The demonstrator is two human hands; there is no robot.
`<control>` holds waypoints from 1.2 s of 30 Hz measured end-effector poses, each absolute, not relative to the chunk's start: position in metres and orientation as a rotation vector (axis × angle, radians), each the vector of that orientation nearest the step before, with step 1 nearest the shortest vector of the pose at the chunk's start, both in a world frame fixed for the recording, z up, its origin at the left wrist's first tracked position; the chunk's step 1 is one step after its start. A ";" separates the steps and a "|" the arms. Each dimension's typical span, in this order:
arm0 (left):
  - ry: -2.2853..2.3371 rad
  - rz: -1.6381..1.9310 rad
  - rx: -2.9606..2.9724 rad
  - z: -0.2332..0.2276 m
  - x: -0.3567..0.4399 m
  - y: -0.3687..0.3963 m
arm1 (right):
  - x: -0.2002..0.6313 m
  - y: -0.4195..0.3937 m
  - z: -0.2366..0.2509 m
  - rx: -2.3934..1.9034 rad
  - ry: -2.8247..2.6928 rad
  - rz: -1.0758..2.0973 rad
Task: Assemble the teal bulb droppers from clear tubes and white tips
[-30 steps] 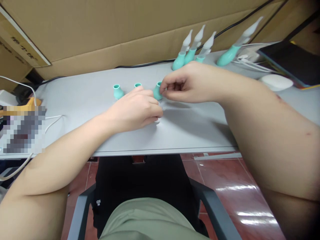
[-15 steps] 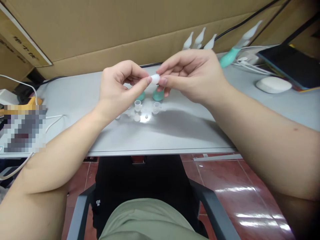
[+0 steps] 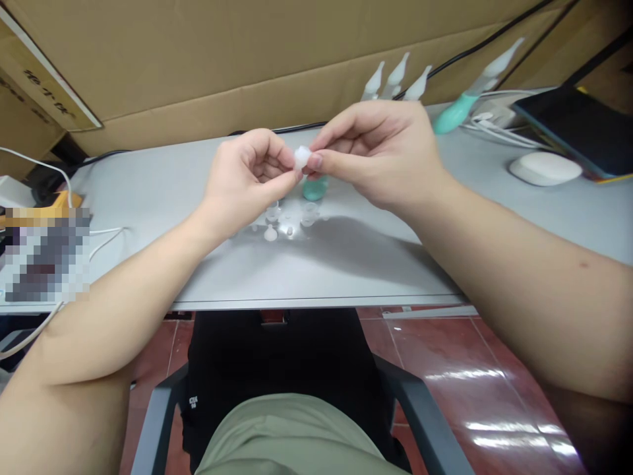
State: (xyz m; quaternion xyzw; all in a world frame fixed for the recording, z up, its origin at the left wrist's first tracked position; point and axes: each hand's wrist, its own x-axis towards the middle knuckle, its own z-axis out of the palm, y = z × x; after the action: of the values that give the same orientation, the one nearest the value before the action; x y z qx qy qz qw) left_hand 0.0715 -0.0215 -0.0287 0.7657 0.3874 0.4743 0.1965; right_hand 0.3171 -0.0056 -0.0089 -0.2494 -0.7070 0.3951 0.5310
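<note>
With left hand [image 3: 250,171] and right hand [image 3: 383,148] fingers, I pinch a white piece [image 3: 302,158] near clear cups [image 3: 309,215], contents indistinct.

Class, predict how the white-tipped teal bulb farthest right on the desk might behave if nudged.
The teal bulb may well roll or tip, since its body is rounded and its slender white tip reaches far out. It is probably light: the see-through neck looks hollow.

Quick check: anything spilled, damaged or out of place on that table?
Nothing visibly spilled or damaged. The rightmost white-tipped teal bulb leans right, apart from the three white tips beyond the right hand; lens distortion may exaggerate the lean.
</note>
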 end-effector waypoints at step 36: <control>1.028 1.259 2.184 -0.016 0.074 -0.032 | 0.310 -0.013 -0.016 -0.662 -1.700 0.795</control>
State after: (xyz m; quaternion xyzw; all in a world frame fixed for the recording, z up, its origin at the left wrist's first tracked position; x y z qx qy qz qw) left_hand 0.0735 -0.0319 -0.0157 0.7847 0.3694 0.4522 0.2080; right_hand 0.3098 -0.0129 -0.0159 -0.2789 -0.7165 0.3350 0.5446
